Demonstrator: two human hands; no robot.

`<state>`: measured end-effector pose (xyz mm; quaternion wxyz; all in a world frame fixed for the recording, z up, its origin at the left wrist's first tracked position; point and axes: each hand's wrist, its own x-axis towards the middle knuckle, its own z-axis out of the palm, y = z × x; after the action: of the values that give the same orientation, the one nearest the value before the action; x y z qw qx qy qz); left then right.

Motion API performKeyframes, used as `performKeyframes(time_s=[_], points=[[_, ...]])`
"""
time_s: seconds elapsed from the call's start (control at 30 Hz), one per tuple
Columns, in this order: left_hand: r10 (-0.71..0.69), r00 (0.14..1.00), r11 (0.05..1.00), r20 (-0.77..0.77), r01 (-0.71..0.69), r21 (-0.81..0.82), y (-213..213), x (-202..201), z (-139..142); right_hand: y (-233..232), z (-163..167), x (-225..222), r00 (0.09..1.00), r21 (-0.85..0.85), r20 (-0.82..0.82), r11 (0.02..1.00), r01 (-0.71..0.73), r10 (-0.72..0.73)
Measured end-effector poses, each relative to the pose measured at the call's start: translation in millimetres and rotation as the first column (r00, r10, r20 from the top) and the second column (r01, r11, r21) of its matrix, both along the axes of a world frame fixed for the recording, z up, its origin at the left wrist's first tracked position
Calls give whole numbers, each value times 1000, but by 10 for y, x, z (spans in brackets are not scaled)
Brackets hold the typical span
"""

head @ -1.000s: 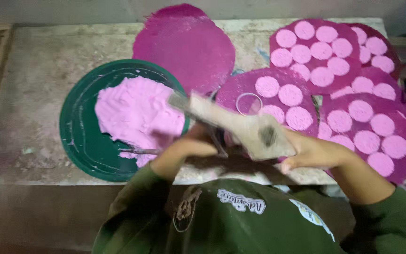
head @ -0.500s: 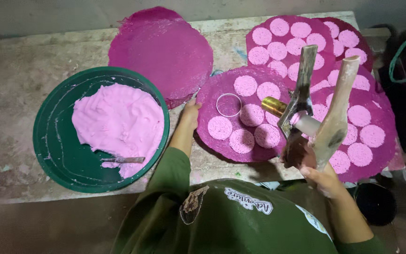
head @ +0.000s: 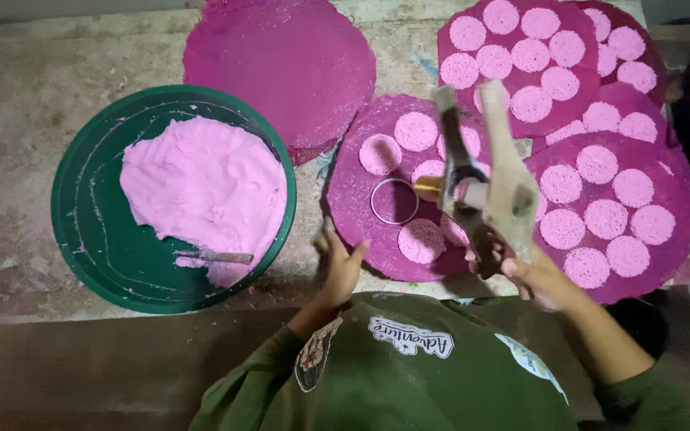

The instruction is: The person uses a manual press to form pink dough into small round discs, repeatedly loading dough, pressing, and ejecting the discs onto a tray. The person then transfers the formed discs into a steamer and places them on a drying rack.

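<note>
My right hand (head: 533, 275) grips a two-handled press tool (head: 481, 179) held over a magenta round mat (head: 397, 187) that carries a few pale pink discs. The tool's metal ring (head: 394, 200) rests on that mat beside a disc. My left hand (head: 341, 259) lies flat, fingers apart, on the near edge of the same mat and holds nothing. A green basin (head: 89, 215) with a mound of pink paste (head: 205, 187) stands to the left, a small spatula (head: 213, 257) lying in it.
More magenta mats covered with several pink discs lie at the right (head: 612, 211) and far right (head: 541, 56). A bare magenta mat (head: 281, 68) lies at the back. All rest on a worn concrete slab (head: 17, 120); a dark object stands at the right edge.
The press tool swung from across my front to the right, then came down so its ring sits on the middle mat. My left hand left the tool and rests on the mat's edge.
</note>
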<state>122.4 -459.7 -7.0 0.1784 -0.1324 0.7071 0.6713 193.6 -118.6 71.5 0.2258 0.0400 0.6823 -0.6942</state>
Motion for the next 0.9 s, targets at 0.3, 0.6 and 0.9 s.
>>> performKeyframes(time_s=[0.3, 0.6, 0.9], points=[[-169, 950, -66, -264, 256, 964, -67, -1136, 873, -608, 542, -590, 828, -173, 175, 844, -507, 533], [-34, 909, -73, -416, 413, 908, 131, -1839, 665, -318, 862, -1385, 749, 182, 472, 780, -599, 465], [86, 947, -371, -308, 317, 873, 288, -2210, 138, -546, 789, -1747, 749, 466, 598, 636, -615, 286]])
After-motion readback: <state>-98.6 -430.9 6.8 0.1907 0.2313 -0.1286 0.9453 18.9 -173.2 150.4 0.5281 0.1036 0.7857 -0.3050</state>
